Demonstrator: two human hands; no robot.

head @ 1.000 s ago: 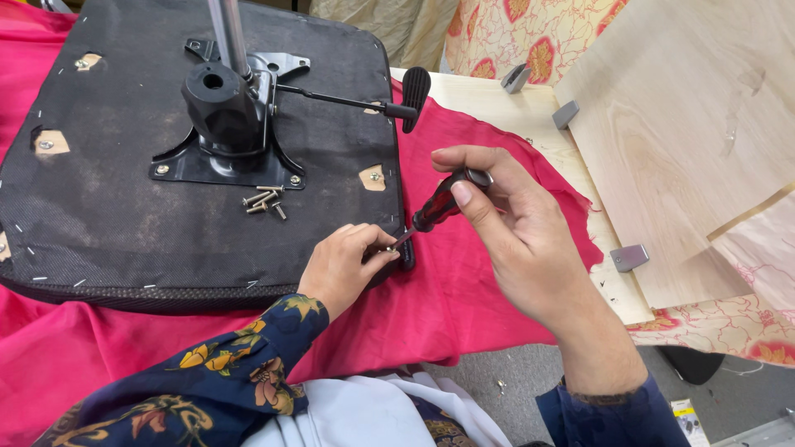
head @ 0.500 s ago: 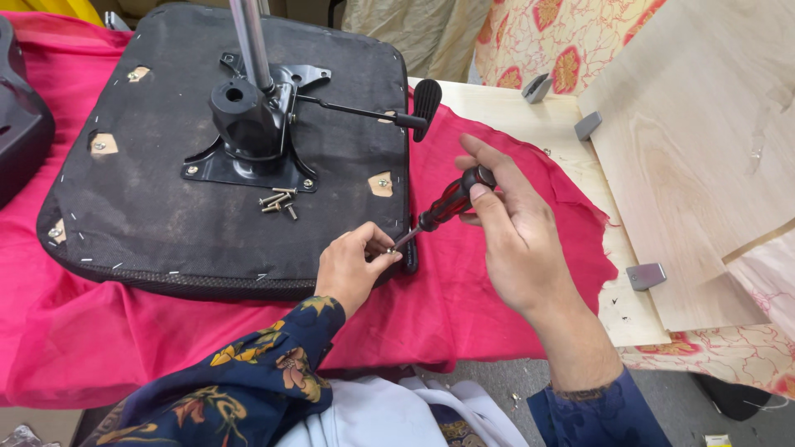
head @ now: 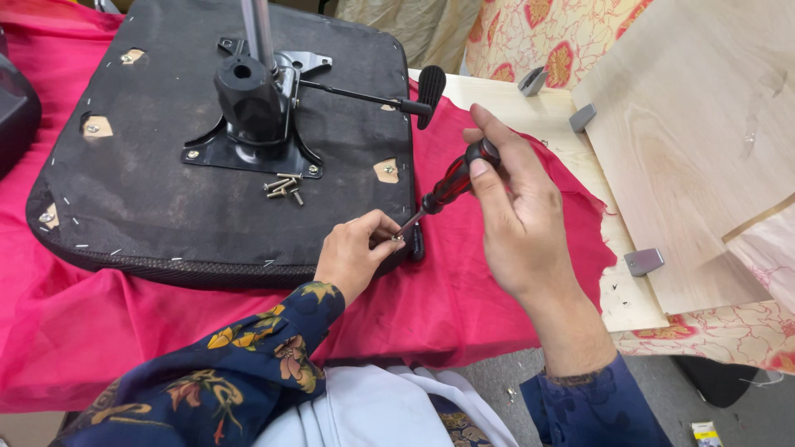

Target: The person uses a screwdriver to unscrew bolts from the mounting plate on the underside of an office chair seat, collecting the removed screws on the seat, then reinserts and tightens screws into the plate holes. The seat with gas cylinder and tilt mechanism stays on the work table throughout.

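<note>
An upturned black chair seat (head: 166, 207) lies on a pink cloth (head: 464, 290), with a black metal mechanism plate and lever (head: 257, 108) bolted to it. My right hand (head: 517, 215) grips a screwdriver with a red and black handle (head: 451, 180), tip angled down to the seat's near right corner. My left hand (head: 356, 252) pinches a small screw (head: 398, 239) at that tip, against the seat edge. Several loose screws (head: 283, 187) lie on the seat near the plate.
Light wooden panels (head: 687, 157) with grey plastic brackets (head: 644, 261) lie to the right on a floral cloth. A dark object (head: 12, 116) sits at the far left edge. Grey floor shows below the table edge.
The view has shifted, so the seat sits further right and lower in the frame. Both hands stay at the seat's corner with the screwdriver tip on the screw.
</note>
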